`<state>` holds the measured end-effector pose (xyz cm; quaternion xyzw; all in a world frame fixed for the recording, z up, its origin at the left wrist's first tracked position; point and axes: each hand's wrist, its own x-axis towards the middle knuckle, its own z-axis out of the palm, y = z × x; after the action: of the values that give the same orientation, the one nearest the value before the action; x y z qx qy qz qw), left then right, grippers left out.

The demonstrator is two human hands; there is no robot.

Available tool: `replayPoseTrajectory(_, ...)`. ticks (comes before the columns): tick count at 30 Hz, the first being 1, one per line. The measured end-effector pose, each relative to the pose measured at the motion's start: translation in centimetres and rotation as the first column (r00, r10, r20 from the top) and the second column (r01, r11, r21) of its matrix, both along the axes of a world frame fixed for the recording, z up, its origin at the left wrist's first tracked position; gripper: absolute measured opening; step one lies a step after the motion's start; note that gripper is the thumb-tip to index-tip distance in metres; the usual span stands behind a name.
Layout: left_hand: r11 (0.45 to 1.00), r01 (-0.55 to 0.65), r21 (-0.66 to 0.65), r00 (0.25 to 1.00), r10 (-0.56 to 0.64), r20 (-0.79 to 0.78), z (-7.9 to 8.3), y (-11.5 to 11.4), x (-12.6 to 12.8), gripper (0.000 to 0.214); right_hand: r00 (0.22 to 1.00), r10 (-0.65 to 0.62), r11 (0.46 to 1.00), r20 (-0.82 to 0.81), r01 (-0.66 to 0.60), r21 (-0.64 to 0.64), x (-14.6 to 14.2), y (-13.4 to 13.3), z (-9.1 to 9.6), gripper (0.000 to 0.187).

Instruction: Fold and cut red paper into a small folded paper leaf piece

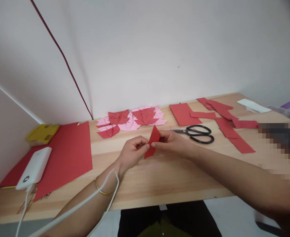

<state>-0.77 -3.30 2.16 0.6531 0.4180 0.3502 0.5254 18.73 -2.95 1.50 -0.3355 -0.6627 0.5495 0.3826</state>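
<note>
While the left hand [136,149] pinches one edge of a small red paper [155,135] between thumb and bent fingers, the right hand [171,142] grips its other side, thumb on the face and fingers behind; both hands are nearly closed. The paper is held up over the counter [179,179], just left of the scissors [199,134], whose blade tips are hidden behind the right hand. Just behind the scissors lies a red rectangle [184,113]. To their right, red strips [230,130] overlap loosely, with a white strip [253,105] beyond. Left of the scissors and farther back, red cutouts [145,116] and pink cutouts [130,124] with notched edges lie bunched together. Well to the scissors' left are a large red sheet [71,154], a white power bank [35,168] with a cable [23,214] plugged in, and a yellow packet [44,133].
</note>
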Motion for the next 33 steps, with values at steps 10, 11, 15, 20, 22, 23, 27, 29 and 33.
replayPoseTrajectory(10,0.902,-0.339,-0.266,0.836,0.419,0.354,-0.4,1.1,-0.1,0.028,0.941,-0.337,0.805,-0.042,0.311,0.506,0.3,0.0,0.6,0.006)
replayPoseTrajectory(11,0.901,-0.277,-0.334,0.834,0.398,0.381,-0.4,1.0,-0.1,0.03,0.929,-0.367,0.772,-0.041,0.329,0.544,0.3,0.0,0.5,0.006)
replayPoseTrajectory(15,0.88,0.056,-0.471,0.892,0.169,0.42,-0.3,0.2,0.3,0.033,0.919,-0.395,0.689,-0.008,0.301,0.66,0.0,-0.1,-0.2,0.009)
replayPoseTrajectory(20,0.877,0.054,-0.477,0.89,0.174,0.421,-0.7,0.0,0.5,0.026,0.946,-0.321,0.633,0.052,0.173,0.754,-0.6,-0.3,-0.5,0.012)
replayPoseTrajectory(22,0.89,0.033,-0.455,0.882,0.188,0.432,-0.9,0.3,0.4,0.023,0.945,-0.32,0.652,0.063,0.171,0.739,-0.6,-0.3,-0.4,0.016)
replayPoseTrajectory(23,0.896,0.026,-0.442,0.879,0.19,0.437,-1.0,0.4,0.3,0.022,0.945,-0.321,0.69,0.061,0.19,0.699,-0.6,-0.3,-0.3,0.017)
replayPoseTrajectory(27,0.931,-0.029,-0.363,0.908,0.177,0.38,-0.8,0.5,0.3,0.02,0.95,-0.311,0.887,0.004,0.289,0.359,-0.2,-0.1,-0.1,0.017)
replayPoseTrajectory(29,0.958,-0.065,-0.278,0.952,0.143,0.27,-0.6,0.3,0.3,0.02,0.959,-0.284,0.939,-0.017,0.282,0.199,0.0,0.1,0.1,0.02)
replayPoseTrajectory(33,0.998,-0.018,-0.063,0.998,0.014,-0.063,-0.2,-0.2,0.3,0.015,0.996,-0.092,0.996,0.005,0.091,0.018,0.1,0.1,0.6,0.025)
